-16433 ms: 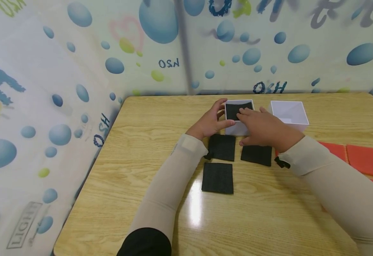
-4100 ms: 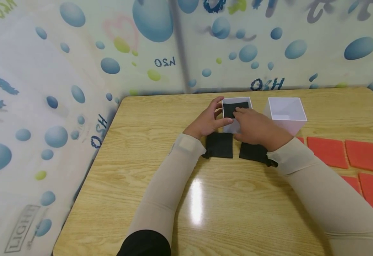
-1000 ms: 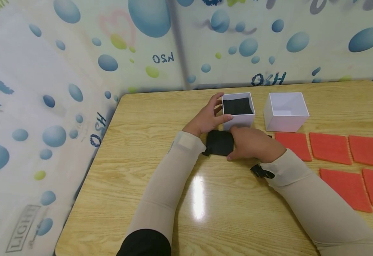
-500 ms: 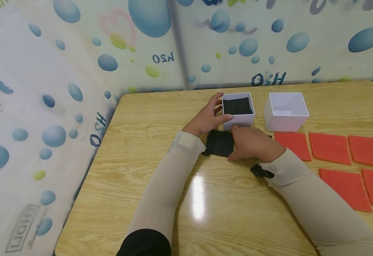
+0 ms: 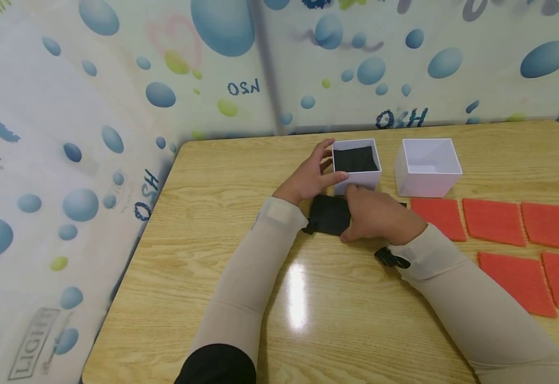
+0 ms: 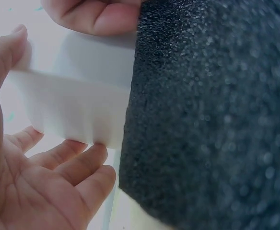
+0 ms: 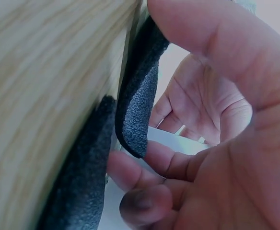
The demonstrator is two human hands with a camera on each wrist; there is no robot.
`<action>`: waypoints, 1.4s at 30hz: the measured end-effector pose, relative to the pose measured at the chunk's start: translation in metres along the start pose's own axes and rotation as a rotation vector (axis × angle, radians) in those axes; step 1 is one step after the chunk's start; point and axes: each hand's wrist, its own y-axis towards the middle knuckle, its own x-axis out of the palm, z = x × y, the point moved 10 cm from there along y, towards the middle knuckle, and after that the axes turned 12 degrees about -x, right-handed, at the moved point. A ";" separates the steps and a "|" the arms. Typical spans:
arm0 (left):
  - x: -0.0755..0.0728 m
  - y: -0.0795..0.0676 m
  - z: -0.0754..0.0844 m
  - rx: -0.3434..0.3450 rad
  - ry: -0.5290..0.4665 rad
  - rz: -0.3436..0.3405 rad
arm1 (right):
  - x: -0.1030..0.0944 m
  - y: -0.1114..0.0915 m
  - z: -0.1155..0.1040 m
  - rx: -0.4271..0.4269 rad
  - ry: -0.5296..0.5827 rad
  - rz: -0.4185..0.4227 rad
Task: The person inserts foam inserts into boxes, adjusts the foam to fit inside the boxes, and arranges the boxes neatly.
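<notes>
At the back of the wooden table, my left hand (image 5: 308, 176) holds a white box (image 5: 359, 182) at its left side, thumb on the front rim and fingers along the side wall. Inside the box lies a black foam sheet (image 5: 355, 159). Just in front, my right hand (image 5: 380, 216) pinches another black foam sheet (image 5: 329, 214) by its right side. In the right wrist view the pinched sheet (image 7: 140, 105) bows between thumb and fingers. Beside it on the tabletop is one more black sheet (image 7: 82, 177), mostly hidden under the right hand in the head view.
A second white box (image 5: 428, 184) stands to the right, its inside bare. Several red foam sheets (image 5: 495, 221) lie in two rows on the table's right side. A printed curtain (image 5: 279, 64) hangs behind the table (image 5: 202, 240).
A front black sheet has left the table since the earliest frame. My right hand has moved from inside the box to the left black sheet, pinching it. My left hand stays at the box.
</notes>
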 end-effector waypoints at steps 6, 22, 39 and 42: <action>0.000 0.001 0.000 0.008 0.006 0.004 | 0.001 0.001 -0.002 -0.025 0.049 0.007; 0.000 0.000 0.001 0.004 0.007 0.008 | 0.000 0.002 -0.012 -0.084 0.010 0.030; 0.000 0.001 0.001 0.005 0.003 -0.002 | 0.000 0.002 -0.011 -0.095 0.065 0.050; 0.000 0.001 0.001 0.004 0.005 -0.003 | -0.001 0.003 -0.012 -0.116 0.086 0.059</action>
